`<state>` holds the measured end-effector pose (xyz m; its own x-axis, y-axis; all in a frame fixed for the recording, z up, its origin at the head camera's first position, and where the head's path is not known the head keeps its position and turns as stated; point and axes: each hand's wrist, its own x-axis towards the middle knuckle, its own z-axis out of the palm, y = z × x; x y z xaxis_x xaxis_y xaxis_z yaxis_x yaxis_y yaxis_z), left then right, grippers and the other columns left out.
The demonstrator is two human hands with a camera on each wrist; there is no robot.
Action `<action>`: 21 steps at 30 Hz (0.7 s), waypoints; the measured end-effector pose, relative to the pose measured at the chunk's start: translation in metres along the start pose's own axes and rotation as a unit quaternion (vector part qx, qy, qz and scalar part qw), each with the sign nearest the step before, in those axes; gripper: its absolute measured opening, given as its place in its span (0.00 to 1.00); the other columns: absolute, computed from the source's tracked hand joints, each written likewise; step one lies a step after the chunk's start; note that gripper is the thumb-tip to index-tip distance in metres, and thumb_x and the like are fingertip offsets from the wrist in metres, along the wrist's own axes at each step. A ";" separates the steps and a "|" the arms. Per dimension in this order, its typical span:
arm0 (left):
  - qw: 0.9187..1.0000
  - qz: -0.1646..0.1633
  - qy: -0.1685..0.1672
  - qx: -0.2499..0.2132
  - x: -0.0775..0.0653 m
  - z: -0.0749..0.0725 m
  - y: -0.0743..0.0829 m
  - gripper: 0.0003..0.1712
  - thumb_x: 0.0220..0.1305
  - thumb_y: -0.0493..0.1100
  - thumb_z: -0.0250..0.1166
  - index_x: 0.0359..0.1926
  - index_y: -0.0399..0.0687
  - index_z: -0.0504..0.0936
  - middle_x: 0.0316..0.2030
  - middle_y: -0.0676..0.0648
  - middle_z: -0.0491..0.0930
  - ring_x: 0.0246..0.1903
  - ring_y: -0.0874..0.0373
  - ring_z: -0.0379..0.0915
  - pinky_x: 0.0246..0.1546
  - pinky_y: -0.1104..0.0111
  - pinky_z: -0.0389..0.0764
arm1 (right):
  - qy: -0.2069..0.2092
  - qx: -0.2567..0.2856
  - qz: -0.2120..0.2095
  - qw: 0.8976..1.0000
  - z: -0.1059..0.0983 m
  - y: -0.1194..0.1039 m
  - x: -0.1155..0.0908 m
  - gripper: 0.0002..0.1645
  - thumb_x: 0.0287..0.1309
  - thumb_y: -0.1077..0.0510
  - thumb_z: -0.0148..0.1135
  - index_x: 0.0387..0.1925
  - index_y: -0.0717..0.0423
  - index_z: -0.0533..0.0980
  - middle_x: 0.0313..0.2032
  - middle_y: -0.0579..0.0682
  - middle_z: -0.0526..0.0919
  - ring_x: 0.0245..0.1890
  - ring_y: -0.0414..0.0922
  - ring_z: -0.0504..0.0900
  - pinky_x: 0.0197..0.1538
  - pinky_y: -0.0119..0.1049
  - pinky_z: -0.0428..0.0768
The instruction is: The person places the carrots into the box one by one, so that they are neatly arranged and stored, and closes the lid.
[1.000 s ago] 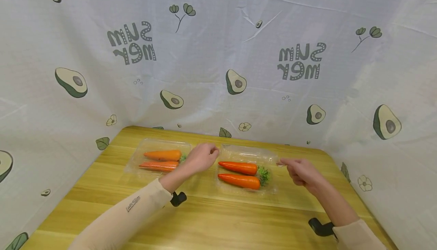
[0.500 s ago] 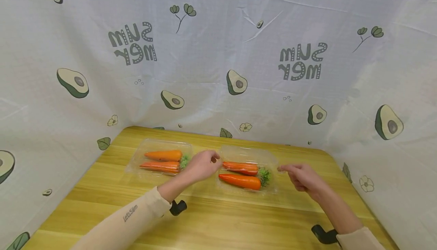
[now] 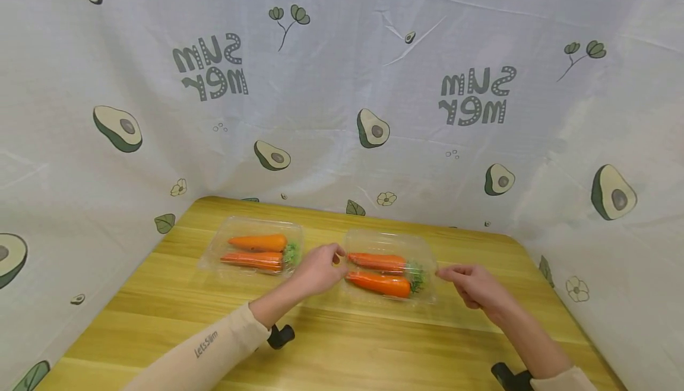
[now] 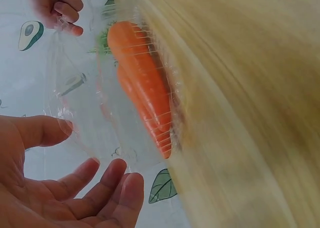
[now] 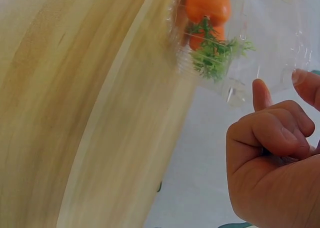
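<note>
A clear plastic clamshell box holds two orange carrots with green tops. Its hinged lid is tilted down over them. At the lid's left end my left hand holds the edge between thumb and fingers; the left wrist view shows the thumb on the clear plastic and the other fingers spread. My right hand pinches the lid's right edge with thumb and index finger, its other fingers curled, as in the right wrist view.
Another clear clamshell box with two carrots lies to the left on the wooden table. A white cloth printed with avocados hangs behind and at both sides. Black wrist mounts stick out below the sleeves.
Both hands have come down and nearer to me, swinging the lid forward over the carrots. The left box has stayed where it was.
</note>
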<state>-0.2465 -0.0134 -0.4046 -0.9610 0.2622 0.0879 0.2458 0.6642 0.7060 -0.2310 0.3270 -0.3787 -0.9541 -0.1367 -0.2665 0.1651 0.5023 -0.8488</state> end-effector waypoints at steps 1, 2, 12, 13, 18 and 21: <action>1.000 0.001 0.001 0.002 0.000 0.001 -0.001 0.20 0.66 0.47 0.66 0.56 0.45 0.80 0.47 0.45 0.81 0.44 0.50 0.78 0.40 0.57 0.80 | 0.002 -0.001 0.001 1.000 0.001 0.000 0.000 0.36 0.71 0.45 0.59 0.67 0.69 0.70 0.12 0.40 0.56 0.13 0.38 0.50 0.19 0.33 0.57; 1.000 0.002 0.001 0.004 -0.001 0.002 -0.002 0.20 0.66 0.47 0.66 0.56 0.45 0.80 0.47 0.45 0.81 0.45 0.50 0.78 0.40 0.57 0.80 | 0.002 -0.002 0.000 1.000 0.002 0.001 -0.001 0.36 0.71 0.45 0.59 0.67 0.69 0.70 0.12 0.40 0.56 0.13 0.38 0.49 0.19 0.33 0.57; 1.000 0.002 0.007 0.012 -0.003 0.007 -0.005 0.21 0.66 0.46 0.66 0.57 0.46 0.79 0.49 0.44 0.82 0.46 0.48 0.78 0.42 0.56 0.79 | 0.017 -0.012 -0.003 1.000 0.006 0.005 -0.002 0.31 0.70 0.48 0.60 0.62 0.69 0.75 0.12 0.41 0.57 0.13 0.38 0.50 0.18 0.33 0.57; 1.000 0.001 0.006 0.010 -0.003 0.007 -0.005 0.21 0.65 0.46 0.66 0.57 0.46 0.79 0.49 0.44 0.82 0.46 0.48 0.78 0.41 0.56 0.79 | 0.019 -0.014 -0.004 1.000 0.006 0.006 -0.002 0.30 0.70 0.49 0.60 0.62 0.69 0.75 0.12 0.41 0.57 0.13 0.38 0.50 0.18 0.33 0.57; 1.000 -0.008 0.003 -0.006 -0.005 0.010 -0.007 0.22 0.64 0.45 0.67 0.58 0.47 0.78 0.49 0.44 0.81 0.46 0.48 0.78 0.40 0.57 0.79 | 0.026 -0.023 -0.006 0.999 0.009 0.008 -0.004 0.30 0.69 0.50 0.61 0.61 0.69 0.75 0.11 0.41 0.58 0.12 0.38 0.50 0.18 0.32 0.57; 1.000 -0.011 0.003 -0.012 -0.006 0.011 -0.008 0.22 0.64 0.45 0.68 0.58 0.48 0.78 0.49 0.44 0.81 0.46 0.48 0.78 0.39 0.57 0.79 | 0.028 -0.025 -0.009 0.999 0.011 0.009 -0.006 0.30 0.68 0.50 0.62 0.62 0.69 0.74 0.11 0.40 0.57 0.12 0.38 0.49 0.18 0.33 0.56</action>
<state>-0.2412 -0.0120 -0.4186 -0.9670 0.2432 0.0757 0.2209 0.6525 0.7249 -0.2212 0.3234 -0.3898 -0.9695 -0.0999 -0.2240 0.1356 0.5428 -0.8289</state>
